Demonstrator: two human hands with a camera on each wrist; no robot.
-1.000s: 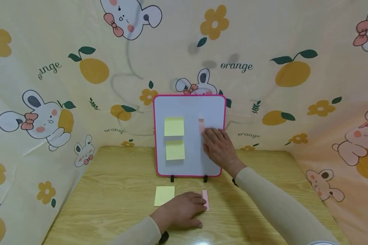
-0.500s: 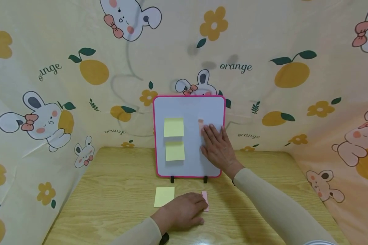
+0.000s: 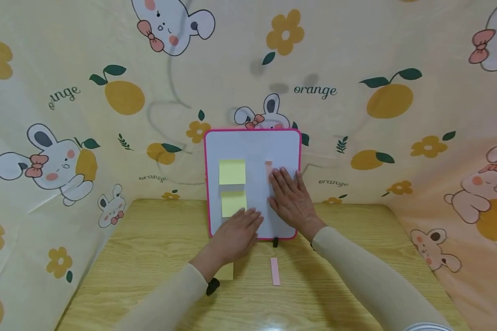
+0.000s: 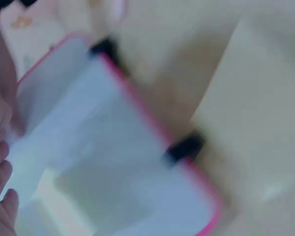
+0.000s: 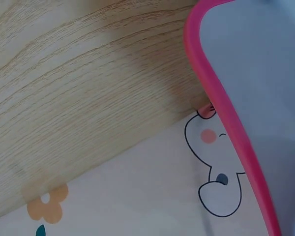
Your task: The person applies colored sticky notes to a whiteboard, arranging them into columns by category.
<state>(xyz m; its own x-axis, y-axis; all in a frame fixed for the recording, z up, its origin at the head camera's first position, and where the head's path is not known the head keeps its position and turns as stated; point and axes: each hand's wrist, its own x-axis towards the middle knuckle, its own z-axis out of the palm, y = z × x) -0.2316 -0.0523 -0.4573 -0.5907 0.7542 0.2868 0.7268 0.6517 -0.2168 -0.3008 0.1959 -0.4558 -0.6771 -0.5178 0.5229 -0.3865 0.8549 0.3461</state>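
A small whiteboard [image 3: 257, 145] with a pink frame stands upright on the table. Two yellow sticky notes, an upper note [image 3: 232, 172] and a lower note [image 3: 234, 202], are stuck one above the other on its left half. My right hand [image 3: 291, 197] lies flat against the board's right half, fingertips over the edge of a narrow pink paper strip [image 3: 268, 166]. My left hand [image 3: 237, 232], fingers straight, is in front of the board's lower part, its fingertips at the bottom of the lower note. In the left wrist view, fingers [image 4: 0, 179] show at the left edge beside the board.
On the table [image 3: 149, 257], a second pink strip [image 3: 275, 271] lies before the board. A yellow sticky note [image 3: 225, 272] is partly hidden under my left forearm. A black foot [image 3: 275, 242] supports the board. A printed cloth [image 3: 331, 41] hangs behind and at both sides.
My left hand has left the pink strip on the table and moved up and forward to the board. My right hand has flattened from bent fingers and stays on the board.
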